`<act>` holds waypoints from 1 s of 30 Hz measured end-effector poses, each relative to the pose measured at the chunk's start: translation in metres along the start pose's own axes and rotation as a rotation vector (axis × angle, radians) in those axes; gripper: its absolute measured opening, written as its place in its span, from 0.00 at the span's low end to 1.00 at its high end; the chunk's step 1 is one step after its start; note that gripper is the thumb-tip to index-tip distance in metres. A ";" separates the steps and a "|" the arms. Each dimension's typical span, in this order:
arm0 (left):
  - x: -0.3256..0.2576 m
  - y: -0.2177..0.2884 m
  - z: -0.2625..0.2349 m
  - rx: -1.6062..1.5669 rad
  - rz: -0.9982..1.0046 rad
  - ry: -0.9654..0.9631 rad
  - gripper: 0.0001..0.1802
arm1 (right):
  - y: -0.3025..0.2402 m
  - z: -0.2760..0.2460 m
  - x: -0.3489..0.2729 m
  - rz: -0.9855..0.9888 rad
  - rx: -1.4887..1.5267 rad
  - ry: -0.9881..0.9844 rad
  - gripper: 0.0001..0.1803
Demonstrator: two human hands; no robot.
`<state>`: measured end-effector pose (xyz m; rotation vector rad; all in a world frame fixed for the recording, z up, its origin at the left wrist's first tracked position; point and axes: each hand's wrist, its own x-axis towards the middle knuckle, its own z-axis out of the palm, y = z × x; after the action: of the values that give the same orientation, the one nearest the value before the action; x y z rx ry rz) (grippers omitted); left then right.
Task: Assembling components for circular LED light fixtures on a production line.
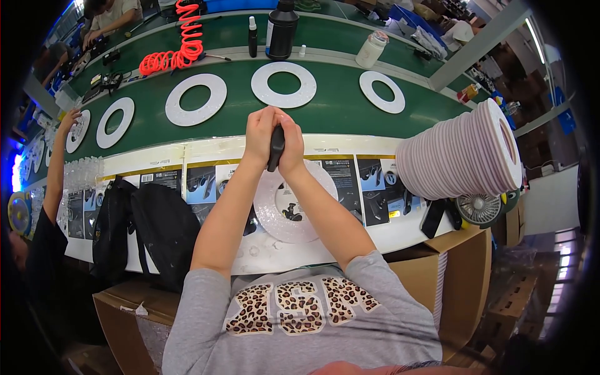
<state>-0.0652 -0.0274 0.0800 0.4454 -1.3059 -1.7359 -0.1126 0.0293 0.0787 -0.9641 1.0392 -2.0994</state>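
Observation:
My left hand [257, 139] and my right hand [291, 145] are pressed together in front of me, fingers closed round a slim black tool with a tapered handle [275, 150]. Its far end is hidden by my fingers, so its exact kind does not show. Below, between my forearms, a white flat ring [299, 234] lies on the printed sheets covering the white table edge [244, 265]. Just past my fingertips, another white ring [257, 81] rests on the green belt [237, 119].
More white rings [214, 106] lie along the belt. A tall stack of rings [453, 150] stands at right beside a small fan [480, 208]. Black bag [164, 219] at left; bottles [282, 31] and a red coiled hose [181, 56] behind. A co-worker's arm [57, 162] reaches over the belt at left.

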 end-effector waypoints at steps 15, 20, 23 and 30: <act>-0.015 0.011 -0.009 0.099 -0.013 0.006 0.20 | -0.002 0.011 -0.013 0.024 -0.036 -0.035 0.18; -0.015 0.009 -0.009 0.101 0.006 0.004 0.20 | -0.001 0.011 -0.013 -0.009 -0.041 -0.034 0.19; -0.016 0.009 -0.009 0.109 0.009 0.005 0.20 | 0.003 0.010 -0.014 0.000 -0.034 -0.020 0.20; -0.019 0.012 -0.007 0.108 0.029 0.021 0.19 | 0.005 0.010 -0.014 -0.002 -0.019 -0.014 0.20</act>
<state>-0.0445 -0.0166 0.0841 0.5031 -1.3889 -1.6382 -0.0957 0.0340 0.0741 -0.9881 1.0538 -2.0854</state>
